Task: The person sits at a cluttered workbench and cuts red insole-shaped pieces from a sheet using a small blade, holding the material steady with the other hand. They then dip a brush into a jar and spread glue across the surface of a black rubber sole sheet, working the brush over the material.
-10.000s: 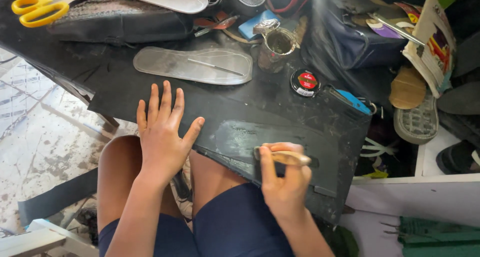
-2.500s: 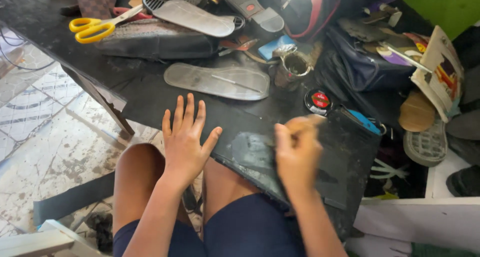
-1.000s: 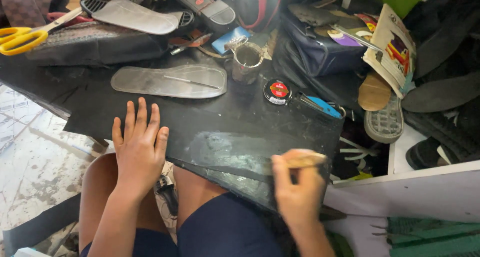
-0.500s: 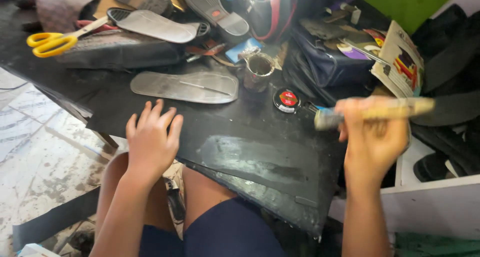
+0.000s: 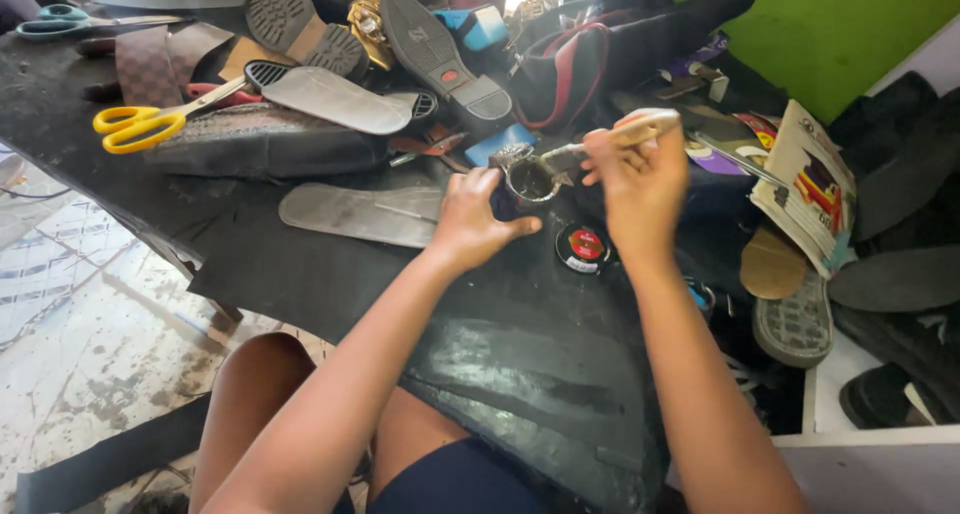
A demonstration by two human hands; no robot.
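A large black rubber sheet (image 5: 520, 374) lies over my lap and the bench, with a shiny wet patch of glue on it. My left hand (image 5: 472, 219) grips a small open tin of glue (image 5: 531, 181) at the sheet's far edge. My right hand (image 5: 635, 179) holds a brush with a pale wooden handle (image 5: 640, 131), its tip dipped into the tin. A round red and black lid (image 5: 583, 248) lies just below my right hand.
A grey insole (image 5: 350, 214) lies left of the tin. Yellow-handled scissors (image 5: 140, 126) rest on a dark shoe upper. Shoe soles, shoes and a dark bag crowd the back. A printed booklet (image 5: 812, 184) and sandals lie on the right; tiled floor shows at left.
My right hand lifted the brush off the sheet and carried it up to the tin. My left hand left the sheet and took hold of the tin.
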